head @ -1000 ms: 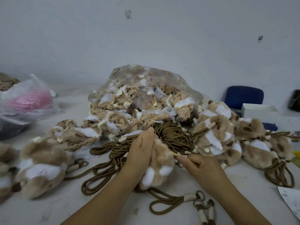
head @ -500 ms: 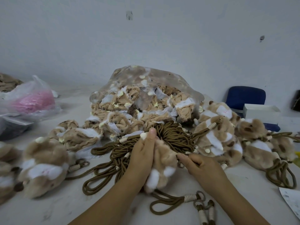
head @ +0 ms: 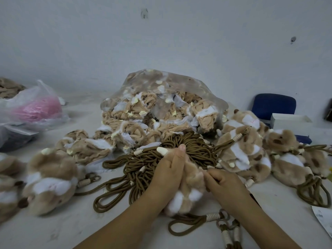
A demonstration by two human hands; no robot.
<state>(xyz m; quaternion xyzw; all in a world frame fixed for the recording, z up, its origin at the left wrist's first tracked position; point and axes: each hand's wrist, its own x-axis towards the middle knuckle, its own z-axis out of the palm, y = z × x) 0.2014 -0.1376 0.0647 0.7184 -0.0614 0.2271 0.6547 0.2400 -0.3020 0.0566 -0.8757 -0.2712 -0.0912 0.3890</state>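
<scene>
Head camera looked down on a tan-and-white plush toy (head: 187, 193) held between both hands, just in front of the person. Its long axis ran away from the body, white-patched end nearest. The left hand (head: 168, 175) was wrapped round the toy's left flank, fingers reaching to its far end, so that hand seemed to carry it. The right hand (head: 224, 186) met the right flank with fingers curled in a pinch at the fur, though what they nipped was hidden. Just behind the toy sprawled a heap of brown braided cords (head: 143, 164). All lay on a scuffed white tabletop (head: 62, 230), with a clear plastic bag of unstuffed plush skins (head: 179, 87) beyond, a bare white wall (head: 179, 42) behind and a blue padded chair (head: 273, 105) at right.
</scene>
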